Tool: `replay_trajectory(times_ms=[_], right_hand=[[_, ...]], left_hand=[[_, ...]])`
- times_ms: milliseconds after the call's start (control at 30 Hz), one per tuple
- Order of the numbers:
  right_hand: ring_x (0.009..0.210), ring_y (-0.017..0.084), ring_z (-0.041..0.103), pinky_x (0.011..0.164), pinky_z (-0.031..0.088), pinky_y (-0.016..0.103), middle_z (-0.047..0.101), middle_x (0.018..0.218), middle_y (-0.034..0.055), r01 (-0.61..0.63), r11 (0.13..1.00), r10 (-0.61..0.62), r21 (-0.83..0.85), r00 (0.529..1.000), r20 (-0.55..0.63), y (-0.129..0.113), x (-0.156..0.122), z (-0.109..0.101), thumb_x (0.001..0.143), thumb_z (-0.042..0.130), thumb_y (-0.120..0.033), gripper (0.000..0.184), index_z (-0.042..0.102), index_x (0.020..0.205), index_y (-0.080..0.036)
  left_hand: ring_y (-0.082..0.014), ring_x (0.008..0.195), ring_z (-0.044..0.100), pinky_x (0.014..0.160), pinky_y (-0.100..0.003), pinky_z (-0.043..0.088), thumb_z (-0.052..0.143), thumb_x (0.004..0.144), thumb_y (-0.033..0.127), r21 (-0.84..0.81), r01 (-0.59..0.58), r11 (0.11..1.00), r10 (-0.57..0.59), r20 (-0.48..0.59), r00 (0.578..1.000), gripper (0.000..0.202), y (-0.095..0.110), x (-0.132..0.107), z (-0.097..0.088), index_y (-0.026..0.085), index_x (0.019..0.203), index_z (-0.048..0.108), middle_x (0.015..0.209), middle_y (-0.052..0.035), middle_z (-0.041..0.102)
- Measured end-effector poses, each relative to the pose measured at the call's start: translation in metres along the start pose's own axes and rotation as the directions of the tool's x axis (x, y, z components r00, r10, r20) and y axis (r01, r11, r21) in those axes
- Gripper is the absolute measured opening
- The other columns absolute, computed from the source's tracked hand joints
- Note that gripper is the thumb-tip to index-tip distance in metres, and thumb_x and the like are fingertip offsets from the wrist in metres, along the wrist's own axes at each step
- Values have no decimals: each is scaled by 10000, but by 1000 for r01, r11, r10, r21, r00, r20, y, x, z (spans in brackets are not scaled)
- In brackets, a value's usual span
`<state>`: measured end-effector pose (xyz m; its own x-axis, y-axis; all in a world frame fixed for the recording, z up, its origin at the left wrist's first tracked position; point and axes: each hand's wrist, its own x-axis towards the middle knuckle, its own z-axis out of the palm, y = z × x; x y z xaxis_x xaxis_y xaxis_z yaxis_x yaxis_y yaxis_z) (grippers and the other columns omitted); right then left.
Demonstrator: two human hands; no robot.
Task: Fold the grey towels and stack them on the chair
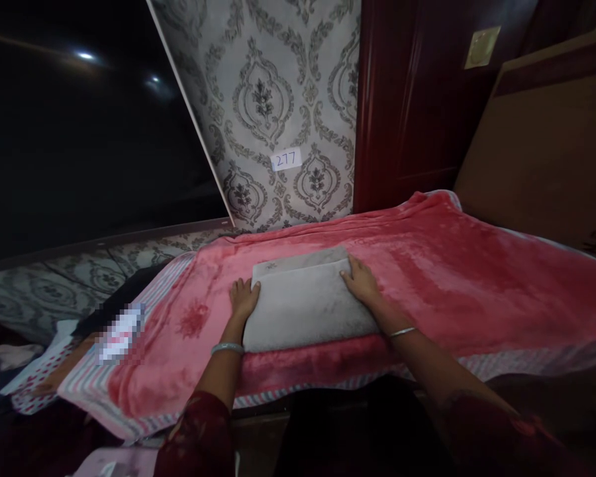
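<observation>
**One left hand (244,298) and one right hand (361,281) on a folded grey cloth (302,308) atop a pink blanket (451,291)**

Seen from the person's own head, both forearms reach forward and down from dark maroon sleeves (193,437). Both hands are open and flat, set wide apart, with neither one closed around anything. The left hand touches the near left side of the cloth, and the right hand lies over its far right corner. A thin silver bangle (227,348) circles the left wrist, and a similar bangle (402,332) circles the right.

The cloth is a thick, soft rectangle, folded in layers, and lies near the middle of the blanket's near edge. A small mark shows on its upper layer, too small to read. The plush blanket is rumpled, with a striped border (129,397) along its near side.

Behind the blanket stands a wall of pale grey damask wallpaper (263,99), bearing a white label (286,159) that reads 277. To its right are a glossy dark red wooden panel (402,99) and a large brown cardboard sheet (541,152) leaning beside the blanket. At the left, a pixelated patch (120,334) covers part of some dark clutter near the blanket's edge.
</observation>
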<state>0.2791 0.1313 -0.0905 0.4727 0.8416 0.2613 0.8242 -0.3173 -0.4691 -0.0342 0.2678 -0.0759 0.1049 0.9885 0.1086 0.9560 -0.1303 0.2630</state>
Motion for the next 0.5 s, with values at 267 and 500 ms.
replay_trajectory(times_ms=[267,500], right_hand=[[1170,331,577,984,438,409,619,1310,184,-19,997,23,-77,999,47,-2,-1,-4,971,393,-400,639,313,1531,-102],[1279,293,544,1051,430,377,567,1404,168,-119,993,115,25,987,114,-5,11,-12,927,498,-387,691,330,1535,-106]], left_hand=[[-343,1475,269,1176,-516,242,406,901,547,-54,43,998,-42,25,999,598,-1,10,-2,235,1396,531,1579,-115,367],[-354,1417,375,1133,-471,316,561,812,493,-183,85,979,-78,42,996,481,3,15,-13,179,1155,684,1500,-162,466]])
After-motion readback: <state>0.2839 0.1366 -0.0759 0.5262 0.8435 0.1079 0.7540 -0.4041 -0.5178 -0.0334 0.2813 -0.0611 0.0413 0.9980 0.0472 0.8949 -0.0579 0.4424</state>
